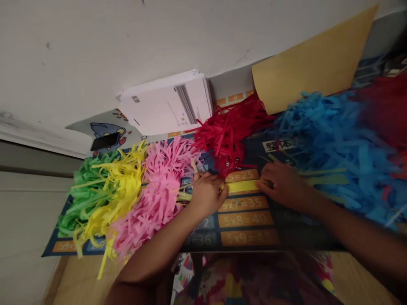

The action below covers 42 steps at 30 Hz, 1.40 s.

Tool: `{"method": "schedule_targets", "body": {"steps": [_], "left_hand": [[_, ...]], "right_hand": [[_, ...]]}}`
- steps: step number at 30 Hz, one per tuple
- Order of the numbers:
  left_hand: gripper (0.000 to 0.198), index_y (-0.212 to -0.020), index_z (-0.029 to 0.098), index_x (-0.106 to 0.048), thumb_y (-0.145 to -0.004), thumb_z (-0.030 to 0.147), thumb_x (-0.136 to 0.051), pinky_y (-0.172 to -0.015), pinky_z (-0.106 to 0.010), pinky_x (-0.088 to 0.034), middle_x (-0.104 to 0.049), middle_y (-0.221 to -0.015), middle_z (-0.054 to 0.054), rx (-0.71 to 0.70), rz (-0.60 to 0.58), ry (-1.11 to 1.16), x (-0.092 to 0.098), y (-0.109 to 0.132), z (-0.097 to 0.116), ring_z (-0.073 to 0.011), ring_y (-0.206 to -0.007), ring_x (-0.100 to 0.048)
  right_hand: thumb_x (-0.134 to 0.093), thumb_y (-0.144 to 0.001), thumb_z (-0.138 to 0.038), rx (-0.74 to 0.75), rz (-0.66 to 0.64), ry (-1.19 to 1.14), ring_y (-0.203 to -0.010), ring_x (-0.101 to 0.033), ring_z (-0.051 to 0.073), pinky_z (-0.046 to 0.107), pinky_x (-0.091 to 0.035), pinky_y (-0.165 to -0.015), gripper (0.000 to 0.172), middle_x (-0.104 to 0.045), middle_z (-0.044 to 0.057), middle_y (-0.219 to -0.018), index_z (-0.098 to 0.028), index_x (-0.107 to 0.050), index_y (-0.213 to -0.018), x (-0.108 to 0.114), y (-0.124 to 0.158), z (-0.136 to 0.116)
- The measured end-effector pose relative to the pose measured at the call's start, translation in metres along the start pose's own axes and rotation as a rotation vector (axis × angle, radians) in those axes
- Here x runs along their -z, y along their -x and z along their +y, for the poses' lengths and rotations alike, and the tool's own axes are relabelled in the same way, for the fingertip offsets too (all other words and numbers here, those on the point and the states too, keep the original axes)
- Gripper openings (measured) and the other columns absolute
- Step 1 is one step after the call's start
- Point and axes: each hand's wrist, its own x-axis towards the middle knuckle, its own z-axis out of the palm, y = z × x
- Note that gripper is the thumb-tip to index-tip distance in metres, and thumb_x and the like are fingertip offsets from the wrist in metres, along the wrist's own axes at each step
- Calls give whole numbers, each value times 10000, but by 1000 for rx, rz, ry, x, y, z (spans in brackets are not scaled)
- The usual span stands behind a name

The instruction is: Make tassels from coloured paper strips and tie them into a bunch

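Note:
My left hand is curled closed on one end of a yellow paper strip that lies across a dark multiplication-table mat. My right hand presses and pinches the strip's other end. Left of my left hand lie piles of pink paper strips, yellow strips and green strips. A red pile sits just behind my hands, and a large blue pile lies by my right forearm.
A white box leans against the wall behind the piles. A tan sheet of paper stands at the back right. A black phone lies at the back left. More red strips lie far right. Patterned cloth shows below the table edge.

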Motion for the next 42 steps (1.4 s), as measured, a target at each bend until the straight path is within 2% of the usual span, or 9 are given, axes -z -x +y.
{"method": "schedule_targets", "body": {"steps": [2, 5, 9, 12, 17, 27, 30, 36, 42], "left_hand": [[157, -892, 194, -691, -908, 311, -587, -814, -392, -359, -708, -863, -42, -24, 82, -7, -2, 1, -3, -219, -870, -586], [169, -1085, 237, -665, -938, 259, -583, -891, -402, -339, -709, -1076, -31, -245, 188, -79, -1, 4, -5, -215, -1014, -548], [150, -1024, 220, -664, -982, 235, -520, -960, -435, -307, -705, -977, -9, -461, 109, -299, 8, 11, 5, -204, -982, -525], [165, -919, 178, -667, -965, 224, -516, -994, -476, -297, -679, -883, -37, -444, 60, -403, 15, 13, 20, -232, -955, -521], [179, -892, 151, -686, -878, 296, -582, -967, -547, -312, -694, -934, -116, -357, 11, -369, 17, 5, 34, -282, -946, -537], [177, -995, 156, -677, -897, 210, -540, -945, -535, -331, -710, -874, -86, -302, 90, -301, 7, 2, 16, -264, -905, -592], [211, -1056, 194, -690, -941, 220, -515, -953, -504, -332, -735, -900, -65, -270, 111, -170, 6, 5, 2, -235, -919, -614], [154, -873, 234, -734, -930, 290, -602, -895, -417, -357, -746, -886, -32, -91, 39, 121, 8, 6, -14, -204, -914, -633], [169, -822, 230, -717, -925, 307, -607, -853, -407, -327, -733, -845, -18, -12, 16, 138, 6, 2, -10, -217, -914, -610]], "right_hand": [[-606, -856, -267, -15, 14, -5, -812, -556, 214, 347, -338, -722, 159, -634, 34, -814, -196, -631, -716, -1, 0, 1], [-633, -860, -269, -1, 78, 66, -874, -564, 232, 361, -327, -743, 80, -661, 46, -909, -193, -654, -847, 3, 2, -2], [-562, -896, -133, 174, 158, 369, -902, -544, 254, 412, -289, -805, 134, -684, 68, -919, -186, -682, -870, 20, 8, -19], [-556, -860, -75, 299, 171, 426, -901, -545, 257, 414, -281, -813, 162, -685, 81, -898, -171, -681, -822, 26, 12, -32], [-610, -825, -158, 418, 14, 325, -794, -571, 227, 356, -282, -706, 75, -671, 107, -849, -135, -680, -813, 12, 3, -29], [-576, -866, -160, 395, 68, 309, -804, -590, 223, 354, -294, -716, 105, -684, 93, -870, -138, -677, -848, 6, 0, -21], [-539, -926, -162, 328, 85, 200, -822, -599, 216, 344, -319, -726, 185, -694, 76, -864, -154, -697, -830, 3, 3, -6], [-616, -908, -244, 121, 9, -186, -857, -607, 206, 323, -398, -771, 160, -681, 56, -870, -173, -726, -817, 4, -2, 15], [-619, -894, -306, 23, -53, -165, -854, -592, 227, 349, -395, -779, 186, -671, 61, -851, -183, -713, -791, 3, -10, 12]]}}
